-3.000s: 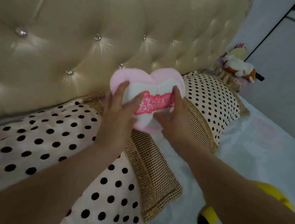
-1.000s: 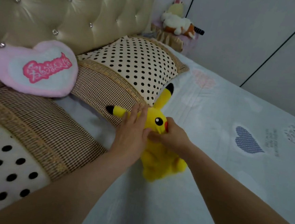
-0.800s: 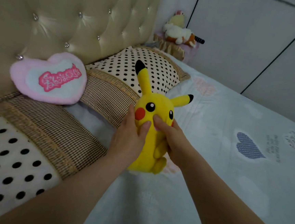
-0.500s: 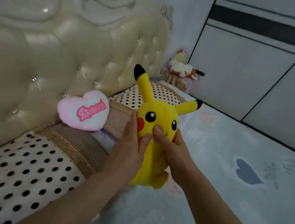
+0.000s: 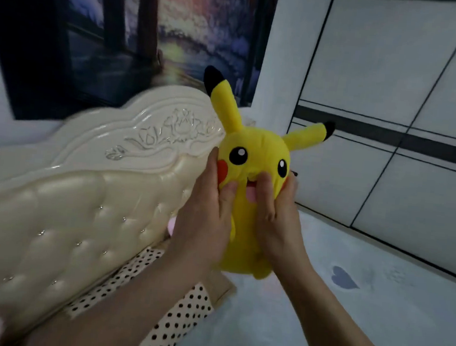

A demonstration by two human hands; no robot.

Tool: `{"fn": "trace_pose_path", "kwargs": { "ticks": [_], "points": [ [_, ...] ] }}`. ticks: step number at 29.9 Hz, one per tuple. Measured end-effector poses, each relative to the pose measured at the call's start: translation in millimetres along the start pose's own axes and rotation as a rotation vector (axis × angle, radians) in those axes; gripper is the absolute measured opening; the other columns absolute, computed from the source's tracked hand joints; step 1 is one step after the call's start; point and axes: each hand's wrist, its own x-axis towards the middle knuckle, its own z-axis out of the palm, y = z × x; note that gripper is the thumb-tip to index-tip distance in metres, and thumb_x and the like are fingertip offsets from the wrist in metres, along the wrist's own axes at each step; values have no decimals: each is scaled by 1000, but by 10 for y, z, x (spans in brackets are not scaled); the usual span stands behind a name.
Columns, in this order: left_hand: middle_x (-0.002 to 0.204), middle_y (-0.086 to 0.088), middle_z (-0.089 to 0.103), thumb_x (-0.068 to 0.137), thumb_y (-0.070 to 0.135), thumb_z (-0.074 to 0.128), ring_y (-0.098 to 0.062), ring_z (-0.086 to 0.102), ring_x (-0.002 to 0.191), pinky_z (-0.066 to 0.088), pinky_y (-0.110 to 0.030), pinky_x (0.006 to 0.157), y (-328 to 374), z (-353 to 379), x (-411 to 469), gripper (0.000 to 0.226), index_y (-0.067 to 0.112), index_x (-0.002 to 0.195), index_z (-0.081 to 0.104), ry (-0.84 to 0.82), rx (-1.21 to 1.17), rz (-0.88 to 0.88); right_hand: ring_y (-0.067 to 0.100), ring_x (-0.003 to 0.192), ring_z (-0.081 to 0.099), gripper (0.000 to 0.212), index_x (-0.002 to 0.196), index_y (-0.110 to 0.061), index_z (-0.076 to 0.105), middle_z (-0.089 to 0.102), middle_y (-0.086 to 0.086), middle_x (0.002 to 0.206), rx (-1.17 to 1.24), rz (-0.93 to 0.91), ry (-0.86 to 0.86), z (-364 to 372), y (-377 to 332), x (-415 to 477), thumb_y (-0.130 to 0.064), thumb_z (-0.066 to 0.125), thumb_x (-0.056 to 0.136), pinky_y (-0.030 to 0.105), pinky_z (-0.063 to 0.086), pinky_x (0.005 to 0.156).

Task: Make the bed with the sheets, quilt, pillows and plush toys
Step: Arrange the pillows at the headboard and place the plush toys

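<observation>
A yellow plush toy [image 5: 253, 158] with black-tipped ears is held upright in the air, facing me, in front of the headboard's right end. My left hand [image 5: 206, 215] grips its left side and my right hand [image 5: 275, 213] grips its right side, thumbs pressed near its mouth. Below my left forearm lies a cream pillow with black dots [image 5: 178, 314]. A sliver of the pink heart cushion [image 5: 171, 224] peeks out behind my left hand. The pale sheet [image 5: 346, 321] with a blue heart print covers the bed on the right.
The cream tufted headboard [image 5: 85, 210] with a carved top fills the left. A dark painting [image 5: 140, 32] hangs on the wall above it. White wardrobe panels [image 5: 390, 132] with black lines stand along the right of the bed.
Both hands have lifted the yellow plush toy higher, and my view has tilted up to the headboard top and the painting. The pink heart cushion is now mostly hidden behind my left hand.
</observation>
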Motion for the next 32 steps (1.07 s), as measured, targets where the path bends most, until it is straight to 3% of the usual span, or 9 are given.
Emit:
{"fn": "trace_pose_path", "kwargs": {
  "ticks": [4, 7, 9, 11, 15, 18, 24, 28, 32],
  "points": [
    [156, 15, 26, 97, 55, 23, -14, 36, 138, 34, -32, 103, 888, -408, -390, 59, 42, 152, 5, -70, -16, 84, 16, 101, 60, 49, 123, -39, 33, 58, -10, 112, -96, 26, 128, -420, -912, -540, -71, 29, 86, 41, 50, 84],
    [158, 14, 23, 96, 55, 23, -16, 35, 139, 34, -35, 106, 1301, -370, -535, 60, 43, 152, 4, -118, -51, 122, 5, 91, 59, 43, 120, -38, 33, 57, -20, 99, -139, 64, 228, -762, -1231, -751, -67, 29, 88, 40, 51, 81],
    [158, 14, 23, 94, 56, 21, -18, 37, 138, 36, -37, 104, 1654, -190, -749, 61, 44, 151, 3, -224, -66, 137, 7, 95, 60, 52, 121, -36, 34, 57, -20, 102, -174, 123, 299, -1153, -1395, -1006, -71, 29, 83, 40, 51, 84],
    [158, 14, 23, 95, 56, 21, -20, 37, 138, 37, -38, 102, 1900, 15, -955, 60, 46, 151, 1, -318, -118, 136, 9, 99, 60, 54, 122, -37, 34, 58, -19, 106, -207, 173, 378, -1504, -1493, -1270, -71, 30, 81, 37, 50, 84],
    [157, 12, 25, 98, 55, 21, -22, 41, 135, 37, -37, 97, 2380, 448, -1604, 57, 47, 150, -1, -538, -144, 123, -7, 87, 53, 43, 116, -48, 28, 50, -33, 96, -248, 314, 511, -2216, -1536, -1998, -73, 30, 80, 24, 42, 74],
    [158, 12, 24, 96, 56, 20, -23, 40, 135, 37, -38, 98, 2675, 725, -2107, 58, 49, 150, -2, -630, -218, 151, 1, 92, 55, 50, 118, -48, 28, 52, -26, 104, -269, 381, 623, -2641, -1654, -2517, -76, 29, 76, 19, 42, 71],
    [159, 13, 22, 96, 57, 22, -25, 36, 138, 36, -43, 103, 3683, 1268, -3517, 59, 49, 150, 1, -836, -315, 200, 11, 104, 55, 65, 131, -41, 30, 50, -19, 114, -396, 455, 808, -3823, -1990, -3948, -76, 31, 76, 32, 42, 85],
    [158, 13, 22, 98, 55, 22, -23, 35, 139, 34, -42, 106, 4416, 1615, -4489, 59, 45, 151, 1, -894, -394, 240, 4, 95, 53, 46, 118, -43, 30, 50, -26, 102, -466, 470, 863, -4713, -2286, -4875, -72, 34, 82, 30, 40, 83],
    [157, 15, 25, 100, 53, 25, -20, 36, 138, 35, -44, 109, 5231, 1953, -5473, 57, 44, 152, 4, -962, -493, 277, 11, 104, 54, 46, 125, -39, 30, 52, -15, 116, -529, 509, 936, -5602, -2609, -5794, -67, 36, 89, 33, 42, 87]
  ]
}}
